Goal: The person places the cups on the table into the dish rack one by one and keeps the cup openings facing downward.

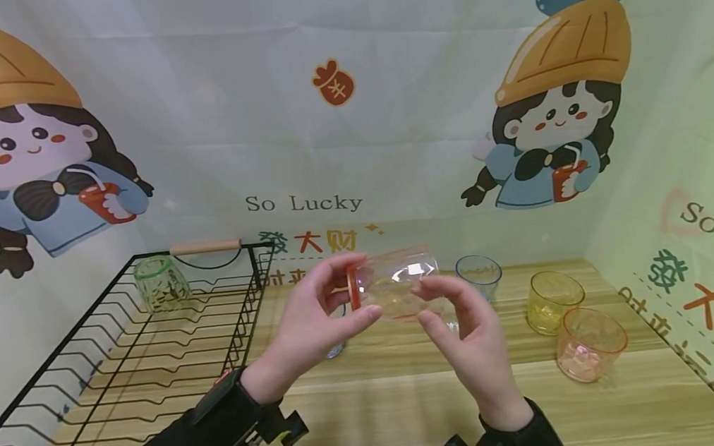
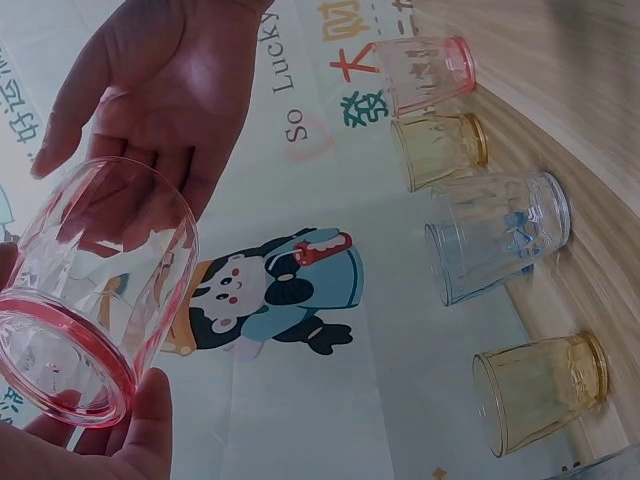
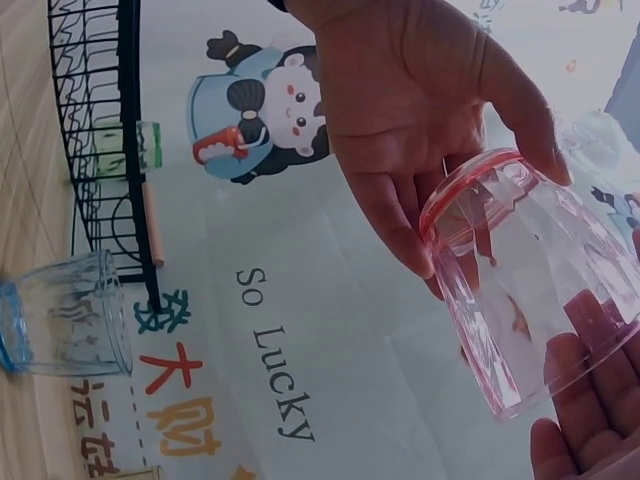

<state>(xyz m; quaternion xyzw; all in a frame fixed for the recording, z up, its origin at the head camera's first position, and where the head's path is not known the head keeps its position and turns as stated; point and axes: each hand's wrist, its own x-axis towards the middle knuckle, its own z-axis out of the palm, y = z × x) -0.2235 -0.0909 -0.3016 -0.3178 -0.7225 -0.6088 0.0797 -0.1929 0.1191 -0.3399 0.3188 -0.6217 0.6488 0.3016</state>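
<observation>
desk [image 1: 374,420] spreads below, with a wire rack [image 1: 206,247] at left. left hand [image 1: 314,319] grips, right hand [image 1: 477,343] curves inward, pinching or merely touching i cannot tell. between them, above the desk, a clear glass [image 1: 394,283] lies sideways, red base [image 1: 353,288] in the left. best keep that base snug, fingertips light on the slippery-looking rim [image 2: 196,238].

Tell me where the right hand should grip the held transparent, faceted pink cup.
The transparent, faceted pink cup is probably best gripped by its outer wall near the open end, coming from the person's right. It is held sideways, the wider open end toward the right hand, while the left hand holds the thick red base.
</observation>
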